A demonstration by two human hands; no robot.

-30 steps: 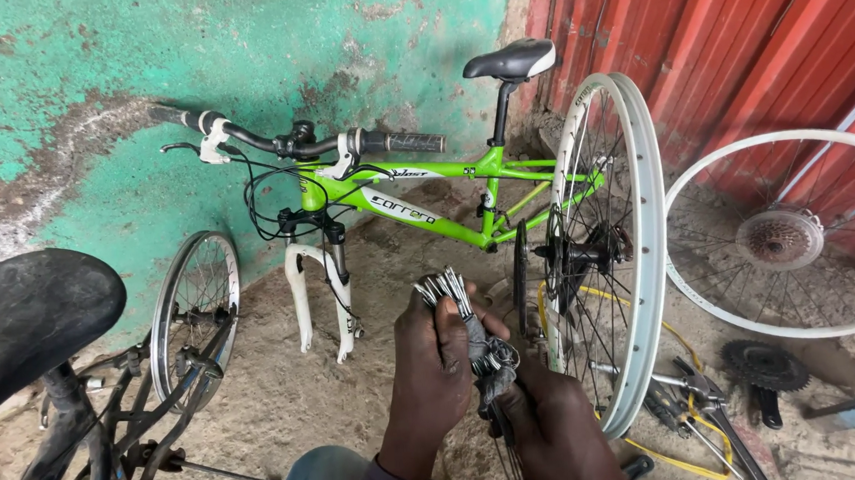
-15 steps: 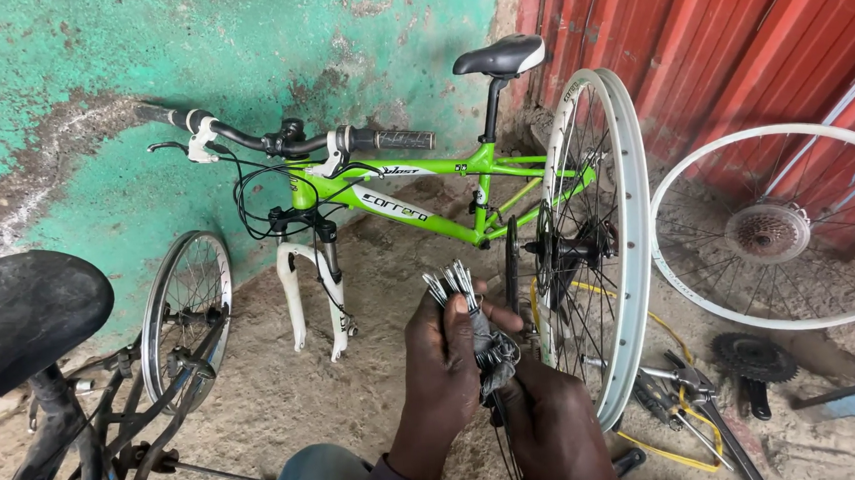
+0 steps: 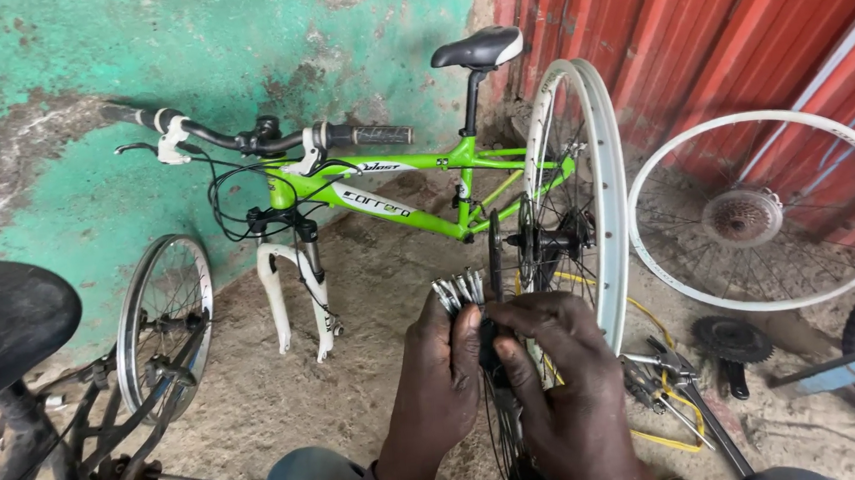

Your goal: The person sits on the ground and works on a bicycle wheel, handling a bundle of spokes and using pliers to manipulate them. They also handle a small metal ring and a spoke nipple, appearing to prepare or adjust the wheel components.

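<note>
Two hands meet low in the middle of the scene; the left hand (image 3: 442, 369) is closed around a bundle of small silver metal pieces (image 3: 459, 290), their ends fanned upward above the fist (probably so each can be picked out singly); the right hand (image 3: 557, 371) pinches a dark part (image 3: 492, 351) against it, fingers curled shut. Just beyond stands a bare white rim (image 3: 586, 209) on the green bicycle (image 3: 394, 197), which leans on the far wall; a loose wheel (image 3: 762, 212) rests at right.
</note>
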